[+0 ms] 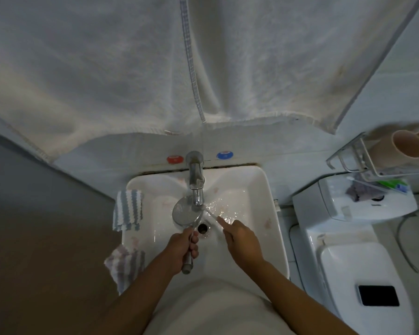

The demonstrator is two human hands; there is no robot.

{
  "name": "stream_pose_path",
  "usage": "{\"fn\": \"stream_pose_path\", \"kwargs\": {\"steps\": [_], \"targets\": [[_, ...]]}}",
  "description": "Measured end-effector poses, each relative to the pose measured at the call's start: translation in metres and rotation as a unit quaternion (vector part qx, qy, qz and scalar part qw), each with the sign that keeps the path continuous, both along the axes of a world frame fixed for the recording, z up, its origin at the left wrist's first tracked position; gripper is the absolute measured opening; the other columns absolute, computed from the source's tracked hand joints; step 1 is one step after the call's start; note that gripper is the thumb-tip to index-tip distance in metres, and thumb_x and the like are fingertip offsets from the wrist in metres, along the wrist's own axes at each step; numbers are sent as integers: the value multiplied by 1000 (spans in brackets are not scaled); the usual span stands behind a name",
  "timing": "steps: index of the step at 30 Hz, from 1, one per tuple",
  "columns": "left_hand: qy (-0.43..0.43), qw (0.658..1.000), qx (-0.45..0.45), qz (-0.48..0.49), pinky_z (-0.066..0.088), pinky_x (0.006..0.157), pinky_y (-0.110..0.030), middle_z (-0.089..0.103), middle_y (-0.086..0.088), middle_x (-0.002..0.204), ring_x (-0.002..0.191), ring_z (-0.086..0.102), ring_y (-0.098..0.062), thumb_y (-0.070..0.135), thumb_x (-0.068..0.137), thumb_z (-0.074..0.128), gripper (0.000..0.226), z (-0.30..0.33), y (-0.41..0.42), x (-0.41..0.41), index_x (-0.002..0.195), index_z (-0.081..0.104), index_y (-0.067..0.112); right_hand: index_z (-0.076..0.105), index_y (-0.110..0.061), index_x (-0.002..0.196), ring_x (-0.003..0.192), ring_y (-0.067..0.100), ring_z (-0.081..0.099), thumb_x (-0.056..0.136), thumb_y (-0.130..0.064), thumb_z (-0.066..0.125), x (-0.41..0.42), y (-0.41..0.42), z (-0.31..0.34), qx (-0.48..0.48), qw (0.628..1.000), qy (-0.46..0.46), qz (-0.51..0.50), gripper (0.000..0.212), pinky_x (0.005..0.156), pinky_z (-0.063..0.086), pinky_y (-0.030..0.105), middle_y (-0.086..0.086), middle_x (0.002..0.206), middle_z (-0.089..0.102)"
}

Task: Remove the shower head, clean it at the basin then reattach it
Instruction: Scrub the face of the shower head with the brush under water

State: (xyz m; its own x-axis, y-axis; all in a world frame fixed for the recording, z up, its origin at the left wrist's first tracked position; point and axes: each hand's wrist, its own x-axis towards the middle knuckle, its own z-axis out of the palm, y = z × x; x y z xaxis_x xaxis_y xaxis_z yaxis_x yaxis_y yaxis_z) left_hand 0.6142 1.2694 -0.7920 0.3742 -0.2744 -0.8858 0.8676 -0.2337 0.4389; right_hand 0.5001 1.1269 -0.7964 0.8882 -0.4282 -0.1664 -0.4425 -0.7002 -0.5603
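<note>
The round chrome shower head (185, 212) lies face up over the white basin (273, 213), partly under the spout of the chrome tap (196, 182). My left hand (182, 247) grips its handle, whose grey end sticks out below my fist. My right hand (242, 240) reaches in from the right with the index finger stretched forward, pinching a thin white brush-like stick (211, 213) whose tip points at the head's right edge. Water glistens on the basin floor to the right of the tap.
Striped cloths hang over the basin's left rim, one at the back (127, 209), one nearer me (126, 264). A big white towel (131, 68) hangs overhead. A toilet (348, 262) with a black phone (377, 295) on its lid stands right, below a wire rack holding cups (397, 151).
</note>
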Motion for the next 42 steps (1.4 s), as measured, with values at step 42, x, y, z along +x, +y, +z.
{"fn": "stream_pose_path", "kwargs": {"steps": [42], "targets": [[-75, 990, 76, -91, 34, 38, -19, 46, -3, 62, 39, 37, -11, 27, 100, 45, 28, -9, 8, -4, 90, 58, 4, 46, -30, 142, 82, 34, 60, 98, -16, 46, 5, -4, -9, 25, 999, 29, 0, 47, 71, 50, 40, 15, 92, 59]]}}
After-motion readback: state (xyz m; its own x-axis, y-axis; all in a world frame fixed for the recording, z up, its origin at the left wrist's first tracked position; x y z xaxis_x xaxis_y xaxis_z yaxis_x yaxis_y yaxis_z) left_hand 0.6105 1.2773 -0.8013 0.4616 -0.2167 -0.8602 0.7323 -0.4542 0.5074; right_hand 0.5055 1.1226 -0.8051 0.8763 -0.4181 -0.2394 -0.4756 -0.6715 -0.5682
